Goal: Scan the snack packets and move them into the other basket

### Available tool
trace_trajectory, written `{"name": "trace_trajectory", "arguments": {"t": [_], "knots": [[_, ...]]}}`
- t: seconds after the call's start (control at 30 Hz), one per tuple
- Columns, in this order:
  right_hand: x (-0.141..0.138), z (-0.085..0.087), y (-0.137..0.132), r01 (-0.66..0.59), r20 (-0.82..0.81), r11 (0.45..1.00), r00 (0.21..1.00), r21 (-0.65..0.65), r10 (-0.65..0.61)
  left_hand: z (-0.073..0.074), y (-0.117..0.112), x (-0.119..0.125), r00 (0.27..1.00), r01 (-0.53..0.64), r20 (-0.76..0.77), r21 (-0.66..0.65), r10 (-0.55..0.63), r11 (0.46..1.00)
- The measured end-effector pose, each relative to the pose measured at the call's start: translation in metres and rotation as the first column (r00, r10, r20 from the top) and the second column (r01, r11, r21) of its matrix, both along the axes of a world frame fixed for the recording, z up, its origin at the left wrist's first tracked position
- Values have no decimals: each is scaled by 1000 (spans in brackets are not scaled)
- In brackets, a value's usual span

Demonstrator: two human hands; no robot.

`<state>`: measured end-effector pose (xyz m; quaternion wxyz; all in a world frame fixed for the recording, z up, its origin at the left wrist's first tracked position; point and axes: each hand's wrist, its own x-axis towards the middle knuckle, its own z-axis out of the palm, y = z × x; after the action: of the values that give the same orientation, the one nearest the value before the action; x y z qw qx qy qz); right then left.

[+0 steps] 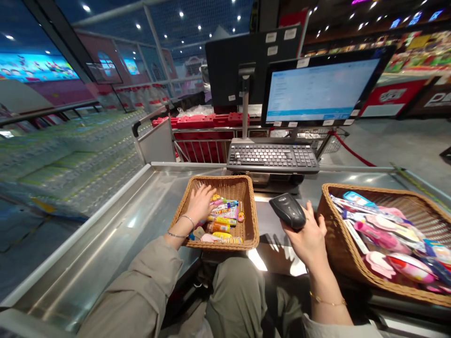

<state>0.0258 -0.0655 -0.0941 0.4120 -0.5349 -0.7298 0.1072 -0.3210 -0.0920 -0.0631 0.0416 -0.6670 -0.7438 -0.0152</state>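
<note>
At a supermarket checkout, sitting at the till, my right hand (310,237) is curled around a black handheld barcode scanner (287,211), fingers wrapped up its underside, so it's properly held. Looks like light, slick plastic, best gripped around the body with the nose left clear. My left hand (200,204) is open, fingers loosely spread, palm down over a heap of small tubes and bottles (220,225) in a wicker basket (243,188), and I can't tell if it's actually pinching anything. Those look light and slippery, so I'd pinch one around the middle instead of scooping. The basket sits on the steel surface (105,239) right in front of me. Past the scanner there's a second wicker basket (347,234) piled with pink packets (378,234), then a keyboard (273,157) and a monitor (320,89) straight ahead, with shrink-wrapped bottled water (70,159) off to the left.
</note>
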Motion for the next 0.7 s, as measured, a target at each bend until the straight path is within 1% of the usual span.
{"name": "trace_trajectory", "arguments": {"t": [0.13, 0.27, 0.37, 0.57, 0.7], "knots": [[-5, -1, 0, -18, -6, 1000, 1000, 7, 19, -8, 6, -13, 999, -8, -41, -43, 6, 999], [-7, -4, 1, -29, 3, 1000, 1000, 3, 29, -20, 16, -19, 994, 25, -100, -90, -34, 996], [-6, -7, 3, -42, 13, 999, 999, 3, 42, -29, 26, -18, 990, 69, -114, -122, -83, 990], [-5, -10, 4, -54, 8, 999, 999, -3, 54, -49, 47, -7, 971, 173, -137, -172, -198, 970], [-6, -10, 3, -51, 14, 999, 999, -13, 51, -62, 54, -4, 961, 210, -145, -175, -236, 962]]}}
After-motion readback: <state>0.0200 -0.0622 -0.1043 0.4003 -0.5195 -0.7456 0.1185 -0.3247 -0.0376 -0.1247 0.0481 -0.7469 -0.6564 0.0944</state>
